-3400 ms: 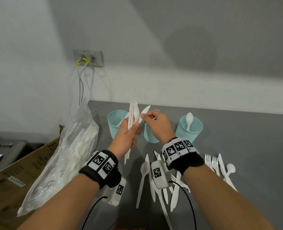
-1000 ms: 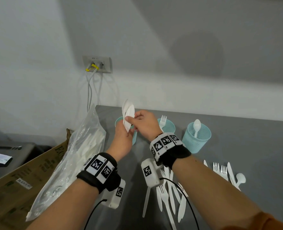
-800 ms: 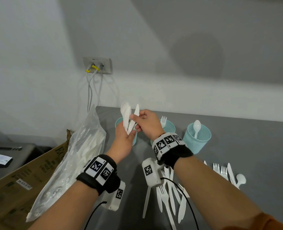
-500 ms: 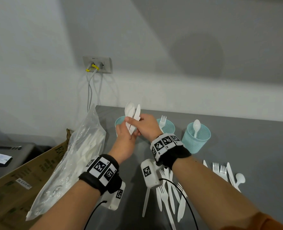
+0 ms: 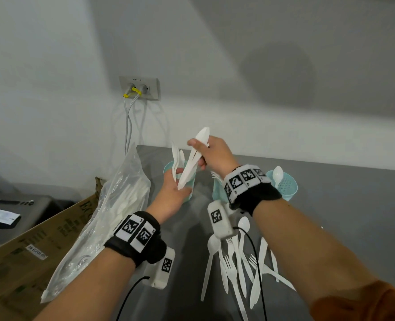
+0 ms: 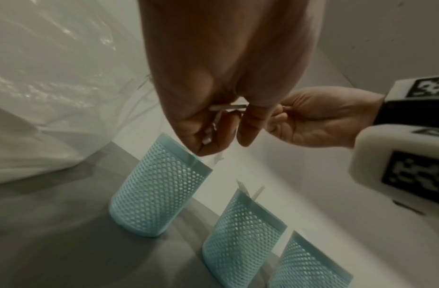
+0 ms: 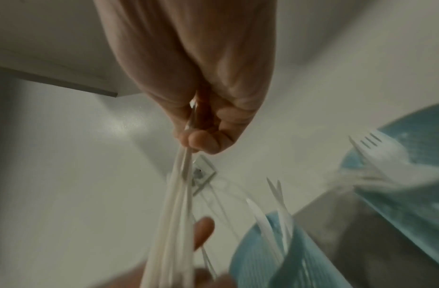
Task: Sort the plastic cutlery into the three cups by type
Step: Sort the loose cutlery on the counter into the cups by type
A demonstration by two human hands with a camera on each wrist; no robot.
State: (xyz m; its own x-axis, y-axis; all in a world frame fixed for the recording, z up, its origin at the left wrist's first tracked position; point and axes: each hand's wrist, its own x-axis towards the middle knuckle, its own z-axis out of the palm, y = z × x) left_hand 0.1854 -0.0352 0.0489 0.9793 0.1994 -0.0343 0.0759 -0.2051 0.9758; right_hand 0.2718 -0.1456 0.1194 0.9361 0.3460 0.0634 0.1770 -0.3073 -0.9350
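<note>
I see both my hands raised over a grey tabletop (image 5: 331, 205), close together at about 12 o'clock from me. My right hand (image 5: 215, 154) has its fingers curled around a small bundle of white plastic cutlery (image 5: 193, 158), which slants from high right down to low left; the pieces look like knives, though I cannot tell for certain. The lower ends of the bundle rest against my left hand (image 5: 173, 193), whose fingers are loosely bent around them; from the left wrist view I see white plastic ends between those fingers (image 6: 208, 136).

Just behind my left hand stands the left cup (image 5: 168, 167), a pale blue mesh cup with knife-like pieces standing upright in it. At 1 o'clock, the middle cup (image 5: 216, 193) holds a fork (image 5: 215, 175). At 2 o'clock, the right cup (image 5: 287, 186) holds one spoon (image 5: 277, 174).

Near me, at 5 o'clock, a loose pile of forks, spoons and knives (image 5: 236, 262) lies on the tabletop. At 9 o'clock a clear plastic bag (image 5: 113, 216) leans against a cardboard box (image 5: 29, 262).
</note>
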